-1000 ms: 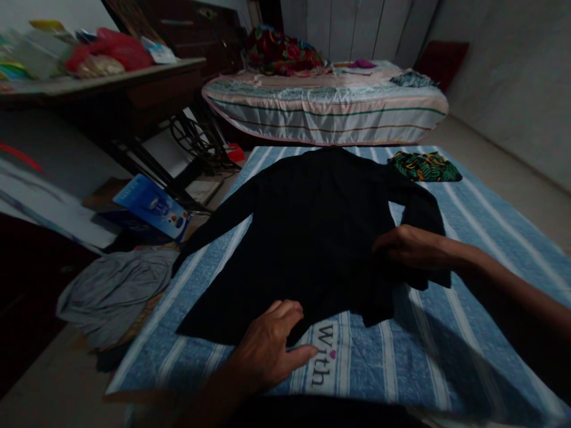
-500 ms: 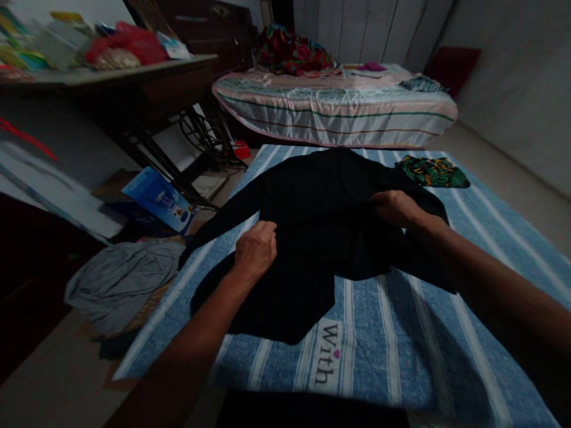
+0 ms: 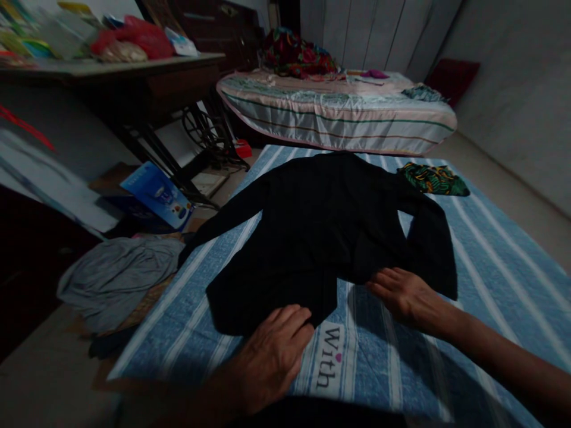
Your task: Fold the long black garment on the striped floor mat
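A long-sleeved black shirt [image 3: 307, 238] lies spread on a blue-and-white striped cloth [image 3: 178, 333], its sleeves out to both sides and its lower edge towards me. My left hand [image 3: 279, 351] rests at the near left part of that edge, fingers stretched forward, slightly apart and touching the fabric. On the right side of the hem is my right hand [image 3: 397, 294], its fingers closed on the edge of the black shirt. The thumb of that hand is hidden.
A folded green patterned garment [image 3: 435, 179] lies at the far right of the striped cloth. Beyond stands a bed [image 3: 339, 125]. To the left are a sewing-machine table [image 3: 178, 65] with bags on it, a blue box [image 3: 156, 193] and a grey cloth [image 3: 120, 276].
Both hands have come nearer to me, from the middle of the black shirt to its lower edge. The shirt lies flatter, and my left hand's fingers have straightened.
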`<state>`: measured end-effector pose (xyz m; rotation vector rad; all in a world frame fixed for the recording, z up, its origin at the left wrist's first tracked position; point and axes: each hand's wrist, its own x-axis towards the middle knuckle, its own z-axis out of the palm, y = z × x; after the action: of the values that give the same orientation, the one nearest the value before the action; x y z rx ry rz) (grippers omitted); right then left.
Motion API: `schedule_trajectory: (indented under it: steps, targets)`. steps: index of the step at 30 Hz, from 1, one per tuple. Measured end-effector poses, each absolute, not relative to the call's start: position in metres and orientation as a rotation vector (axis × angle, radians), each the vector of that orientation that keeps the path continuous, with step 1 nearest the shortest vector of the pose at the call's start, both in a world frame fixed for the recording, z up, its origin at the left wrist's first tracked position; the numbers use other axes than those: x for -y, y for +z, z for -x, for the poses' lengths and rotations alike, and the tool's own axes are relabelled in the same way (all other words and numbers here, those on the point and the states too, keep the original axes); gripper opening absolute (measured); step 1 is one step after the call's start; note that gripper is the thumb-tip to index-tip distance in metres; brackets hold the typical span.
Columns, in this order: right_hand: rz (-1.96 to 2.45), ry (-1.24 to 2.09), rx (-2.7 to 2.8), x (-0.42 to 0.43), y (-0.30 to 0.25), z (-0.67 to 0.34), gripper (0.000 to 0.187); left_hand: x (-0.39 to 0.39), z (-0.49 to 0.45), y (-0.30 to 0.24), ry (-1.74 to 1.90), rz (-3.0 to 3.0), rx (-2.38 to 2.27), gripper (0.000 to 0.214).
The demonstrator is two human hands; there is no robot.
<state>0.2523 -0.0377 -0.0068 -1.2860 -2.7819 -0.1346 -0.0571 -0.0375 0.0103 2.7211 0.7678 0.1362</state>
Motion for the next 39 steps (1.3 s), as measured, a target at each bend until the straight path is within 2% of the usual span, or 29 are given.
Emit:
schedule_trajectory:
  steps: [5, 8, 12, 18, 23, 30, 39]
  targets:
    - [1.342, -0.345, 2.763, 0.040, -0.036, -0.263, 0.038, 0.041, 0.056, -0.014, 0.109, -2.803, -0.839, 0.044]
    - [1.353, -0.327, 2.750, 0.028, -0.042, -0.270, 0.034, 0.034, 0.048, -0.023, 0.157, -2.780, -0.894, 0.030]
    - [1.425, -0.162, 2.705, 0.015, -0.035, -0.274, 0.024, 0.014, 0.042, -0.014, 0.414, -2.472, -1.041, 0.016]
    - [1.514, 0.026, 2.657, 0.019, -0.025, -0.275, 0.031, -0.018, 0.045, 0.023, 0.742, -2.008, -1.353, 0.037]
    - [1.472, -0.175, 2.760, 0.026, -0.033, -0.275, 0.043, -0.033, 0.046, 0.032, 0.838, -1.944, -1.404, 0.039]
    - [1.622, -0.285, 2.723, 0.003, -0.034, -0.272, 0.021, -0.046, 0.044, 0.035, 0.940, -1.945, -1.439, 0.038]
    - [1.736, -0.033, 2.670, 0.033, 0.016, -0.245, 0.026, -0.063, 0.041, 0.056, 1.097, -1.952, -1.399, 0.040]
